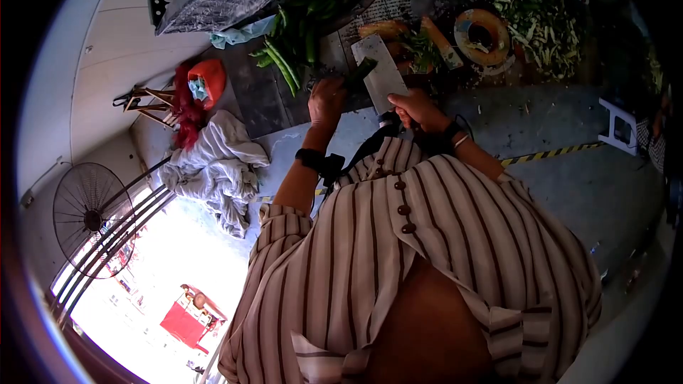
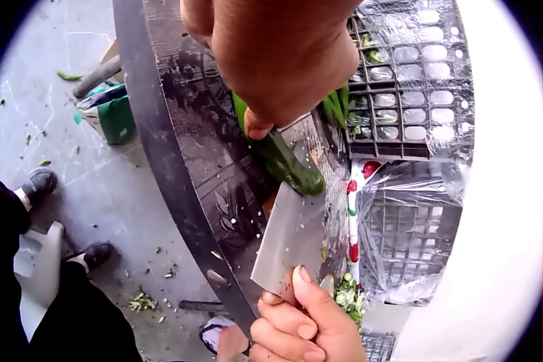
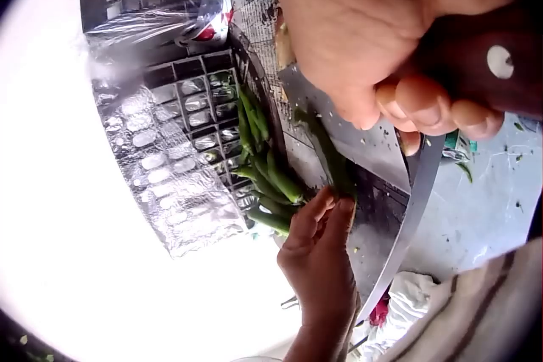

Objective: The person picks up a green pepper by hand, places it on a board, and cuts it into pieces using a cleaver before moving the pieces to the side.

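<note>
My left hand point(image 1: 327, 103) pinches a long dark-green pepper point(image 2: 288, 162) near one end, low over the table. In my right hand point(image 1: 420, 109) is the dark wooden handle point(image 3: 475, 65) of a cleaver. Its broad grey blade point(image 1: 380, 71) lies close against the pepper's far end in the left wrist view. Behind the left hand, several whole green peppers point(image 3: 263, 171) are heaped beside a black crate. Part of the pepper is covered by the left fingers.
A black plastic-wrapped crate point(image 2: 407, 107) stands at the back. Chopped green pieces point(image 1: 541, 25) lie heaped at the right, next to an orange ring-shaped object point(image 1: 482, 37). Pale cloth point(image 1: 220, 163), a red bag point(image 1: 208, 82) and a fan point(image 1: 92, 220) are at the left, a white stool point(image 1: 620, 126) at the right.
</note>
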{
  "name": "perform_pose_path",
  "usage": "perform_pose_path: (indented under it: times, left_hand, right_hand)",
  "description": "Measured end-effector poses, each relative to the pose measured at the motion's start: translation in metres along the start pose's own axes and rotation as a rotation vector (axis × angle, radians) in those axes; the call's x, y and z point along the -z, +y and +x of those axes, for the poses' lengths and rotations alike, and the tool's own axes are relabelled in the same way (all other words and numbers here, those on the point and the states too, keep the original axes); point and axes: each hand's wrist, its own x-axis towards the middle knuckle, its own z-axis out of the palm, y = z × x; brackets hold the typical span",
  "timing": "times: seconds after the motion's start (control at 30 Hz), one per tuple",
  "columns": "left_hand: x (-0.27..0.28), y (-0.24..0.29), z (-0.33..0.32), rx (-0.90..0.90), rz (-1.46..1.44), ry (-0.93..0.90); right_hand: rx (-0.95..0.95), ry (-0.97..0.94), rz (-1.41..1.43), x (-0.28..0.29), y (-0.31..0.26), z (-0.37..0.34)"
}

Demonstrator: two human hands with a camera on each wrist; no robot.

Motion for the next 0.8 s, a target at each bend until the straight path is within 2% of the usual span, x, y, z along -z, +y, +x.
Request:
perform_pose_path:
  times: [0.8]
  left_hand:
    - [-0.0017, 0.0002, -0.0021, 0.017, -0.022, 0.025]
  right_hand:
    - [-0.024, -0.032, 0.000, -0.0051, 0.0046, 0.0039]
